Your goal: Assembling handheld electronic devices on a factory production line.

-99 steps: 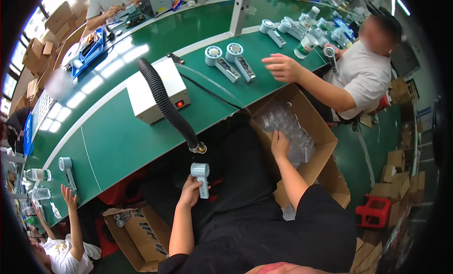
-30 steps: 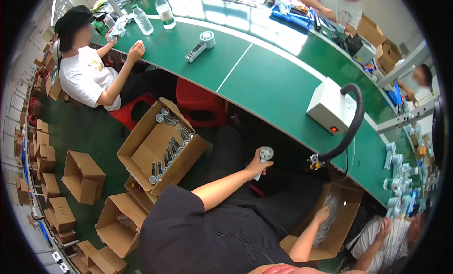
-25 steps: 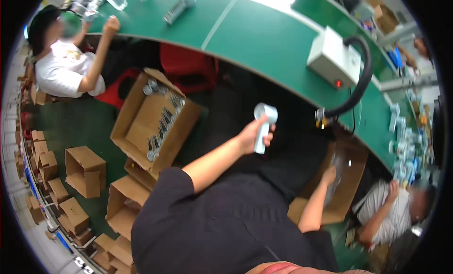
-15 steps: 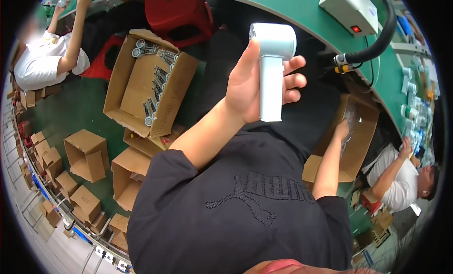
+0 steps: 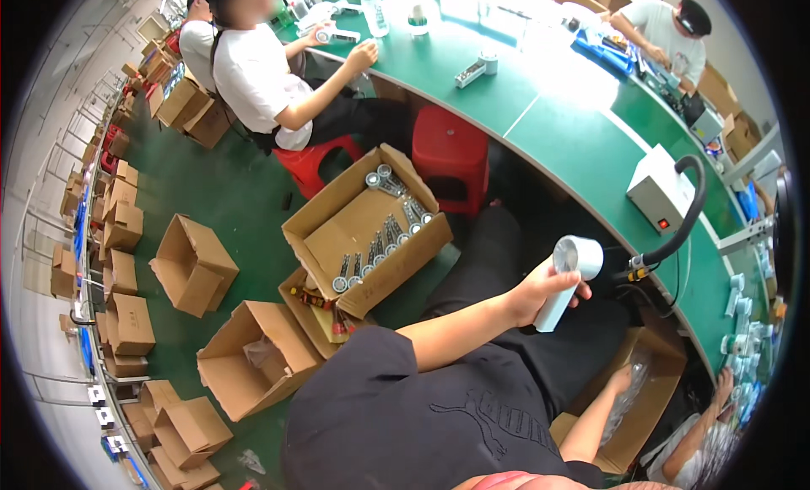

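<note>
My left hand (image 5: 540, 294) is wrapped round a white handheld fan (image 5: 589, 254), thumb across the neck below its round head. The fan tilts, its handle pointing down and toward me. Lower right, my right hand (image 5: 621, 379) reaches into a cardboard box (image 5: 671, 368), its fingers curled at clear plastic bags (image 5: 634, 392) lying inside. The fingertips there are small and partly hidden. Left of my legs, an open carton (image 5: 325, 237) holds several fan parts (image 5: 392, 237) lined along one side.
A green worktable (image 5: 540, 144) curves ahead, bearing a white box-shaped device (image 5: 662, 191) with a black hose (image 5: 696, 195). A red stool (image 5: 451, 157) stands below it. Cartons (image 5: 198, 266) stand on the left floor. Co-workers (image 5: 261, 85) sit at the table.
The view has swung left and up, showing more of the table. The fan now appears lower and farther right, turned so its round face shows. My right hand stays in the box.
</note>
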